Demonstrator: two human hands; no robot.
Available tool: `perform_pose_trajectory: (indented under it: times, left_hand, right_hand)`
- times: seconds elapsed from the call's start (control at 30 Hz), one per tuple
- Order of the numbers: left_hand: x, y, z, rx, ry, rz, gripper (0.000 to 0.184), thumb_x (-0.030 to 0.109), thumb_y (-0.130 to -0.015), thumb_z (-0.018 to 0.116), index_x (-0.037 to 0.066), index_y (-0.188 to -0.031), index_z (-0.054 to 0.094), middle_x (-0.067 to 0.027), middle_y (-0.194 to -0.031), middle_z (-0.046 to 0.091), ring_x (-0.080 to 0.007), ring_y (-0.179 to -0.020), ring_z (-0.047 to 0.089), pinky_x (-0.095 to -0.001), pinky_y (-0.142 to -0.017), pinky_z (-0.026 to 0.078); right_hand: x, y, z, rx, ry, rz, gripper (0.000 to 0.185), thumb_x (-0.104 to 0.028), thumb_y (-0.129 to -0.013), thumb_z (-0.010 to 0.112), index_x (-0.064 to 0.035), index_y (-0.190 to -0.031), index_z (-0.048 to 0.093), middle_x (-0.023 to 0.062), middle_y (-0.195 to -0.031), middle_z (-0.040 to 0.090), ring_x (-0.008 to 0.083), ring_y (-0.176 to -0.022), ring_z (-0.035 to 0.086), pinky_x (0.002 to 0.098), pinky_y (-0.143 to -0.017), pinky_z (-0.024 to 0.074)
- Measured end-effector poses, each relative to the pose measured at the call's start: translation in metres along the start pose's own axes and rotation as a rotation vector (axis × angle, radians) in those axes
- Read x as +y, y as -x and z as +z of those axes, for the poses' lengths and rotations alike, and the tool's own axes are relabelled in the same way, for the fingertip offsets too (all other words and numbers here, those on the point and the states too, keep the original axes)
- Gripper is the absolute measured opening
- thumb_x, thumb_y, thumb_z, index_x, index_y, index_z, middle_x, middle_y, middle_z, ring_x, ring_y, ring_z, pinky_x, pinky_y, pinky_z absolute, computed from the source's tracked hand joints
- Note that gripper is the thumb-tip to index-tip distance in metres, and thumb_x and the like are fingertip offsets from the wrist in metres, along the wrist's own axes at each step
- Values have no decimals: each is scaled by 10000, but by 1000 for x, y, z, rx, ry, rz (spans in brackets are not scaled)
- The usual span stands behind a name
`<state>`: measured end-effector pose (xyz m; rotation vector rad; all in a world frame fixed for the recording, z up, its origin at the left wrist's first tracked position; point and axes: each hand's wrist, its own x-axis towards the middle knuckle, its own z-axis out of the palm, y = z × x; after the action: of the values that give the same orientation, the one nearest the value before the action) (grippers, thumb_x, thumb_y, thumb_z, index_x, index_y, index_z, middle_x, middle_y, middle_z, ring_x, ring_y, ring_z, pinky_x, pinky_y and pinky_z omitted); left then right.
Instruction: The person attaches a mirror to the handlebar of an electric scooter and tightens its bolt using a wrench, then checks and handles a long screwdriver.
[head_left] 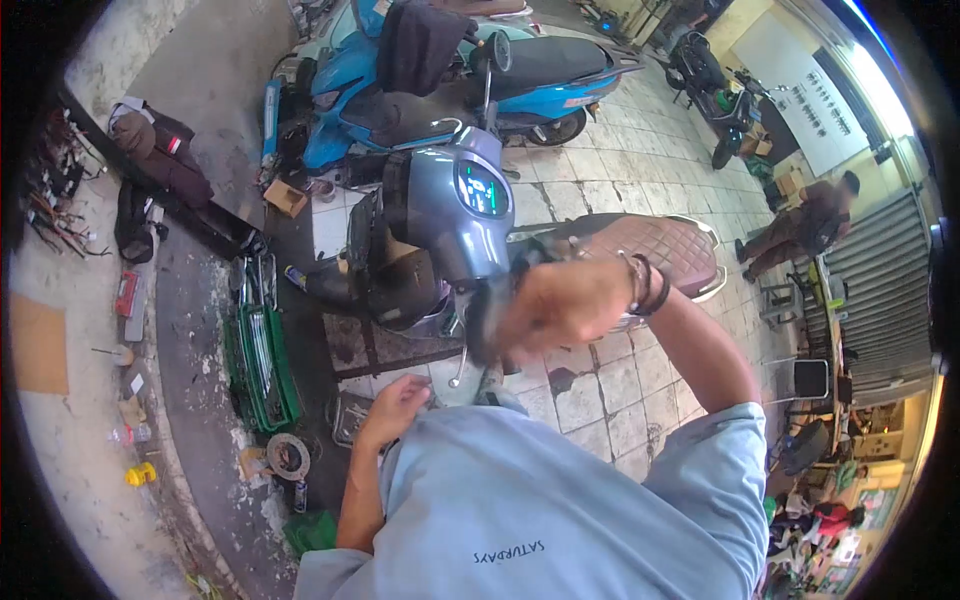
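Note:
A grey-blue scooter (430,225) stands before me, its dash display (483,190) lit and its quilted brown seat (650,250) to the right. My right hand (560,310) is raised over the near side of the handlebar and partly covers the black grip (484,325). Motion blurs its fingers, so what they hold cannot be made out. Close to my shirt, my left hand (400,405) is held low with loosely bent fingers and nothing visible in it. A brake lever (459,372) sticks out between the two hands.
Left of me lie a green toolbox (265,370) of long tools, a metal tray (348,415) and a ring-shaped part (288,456). Blue scooters (545,80) stand behind. A person (815,220) is at the right, near a stool (780,300) and a chair (805,380).

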<state>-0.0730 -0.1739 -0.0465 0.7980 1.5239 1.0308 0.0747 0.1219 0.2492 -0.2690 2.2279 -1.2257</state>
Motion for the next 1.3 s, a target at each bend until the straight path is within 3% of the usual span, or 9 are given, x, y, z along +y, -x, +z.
perform_pose_trajectory:
  times: [0.1, 0.17, 0.3, 0.4, 0.7, 0.93, 1.1, 1.23, 1.3]
  left_hand:
    - [13, -5, 7, -39, -45, 18, 323, 184, -1062, 651, -17, -1315, 650, -108, -1185, 720, -178, -1093, 680, -345, -995, 538]
    - [4, -13, 9, -69, -61, 9, 319, 191, -1061, 654, -12, -1308, 656, -107, -1167, 724, -178, -1081, 679, -347, -985, 539]
    - [3, -3, 4, -53, -18, -31, 323, 195, -1061, 655, -8, -1311, 656, -107, -1181, 728, -179, -1083, 683, -346, -975, 541]
    - [-19, 12, -6, 20, -71, -18, 328, 192, -1059, 656, -6, -1320, 652, -118, -1197, 733, -180, -1099, 690, -348, -977, 542]
    - [-19, 21, -21, 102, -36, -64, 309, 157, -1052, 654, -16, -1308, 662, -135, -1193, 738, -197, -1131, 692, -342, -1018, 530]
    - [-30, 20, -23, 143, -5, -17, 332, 191, -1048, 650, -29, -1297, 657, -148, -1143, 750, -228, -1045, 717, -355, -949, 555]
    - [-52, 17, -21, 73, 17, -59, 302, 148, -1052, 649, -17, -1305, 663, -123, -1185, 740, -183, -1095, 695, -336, -997, 539]
    - [-30, 17, -15, 25, -69, -112, 328, 182, -1051, 660, -12, -1316, 658, -128, -1184, 740, -188, -1089, 698, -331, -976, 547]
    - [-42, 13, -17, 59, -148, -20, 356, 213, -1044, 675, -5, -1324, 656, -130, -1171, 740, -192, -1075, 701, -331, -944, 555]
  right_hand:
    - [-21, -14, -3, 504, 134, 73, 273, -220, -950, 707, -14, -1130, 710, 188, -1005, 758, 306, -948, 738, 431, -819, 574]
    - [3, -20, -11, 846, 1020, 267, 421, -196, -918, 693, -118, -1331, 669, 131, -1206, 740, 273, -1157, 697, 428, -842, 602]
    - [53, 13, -45, 481, 1011, 935, 255, -274, -912, 658, -71, -1018, 771, 153, -915, 762, 360, -899, 745, 486, -782, 593]
    - [7, 33, -31, 232, 805, 1096, 409, -364, -1005, 617, -14, -1203, 690, 201, -942, 778, 343, -890, 772, 466, -781, 602]
    - [-22, 2, -12, 588, 297, 116, 1006, -366, -956, 752, -33, -1663, 118, 184, -1149, 758, 364, -1095, 712, 472, -994, 520]
    - [-23, -6, 0, 668, 1099, 337, 855, -272, -859, 792, -96, -1594, 391, 98, -1128, 726, 299, -1163, 632, 444, -992, 475]
    - [18, -10, -34, 604, 1426, 210, 503, -336, -957, 662, -186, -1435, 627, 31, -1599, 496, 267, -1550, 352, 492, -1312, 195]
    - [26, -1, -37, 756, 1395, 288, 389, -347, -927, 665, -137, -1245, 744, 74, -1524, 595, 263, -1491, 445, 523, -1241, 299]
    - [14, 9, -39, 423, 1180, 950, 439, -423, -932, 678, -85, -1206, 740, 147, -1385, 675, 296, -1346, 601, 502, -1274, 254]
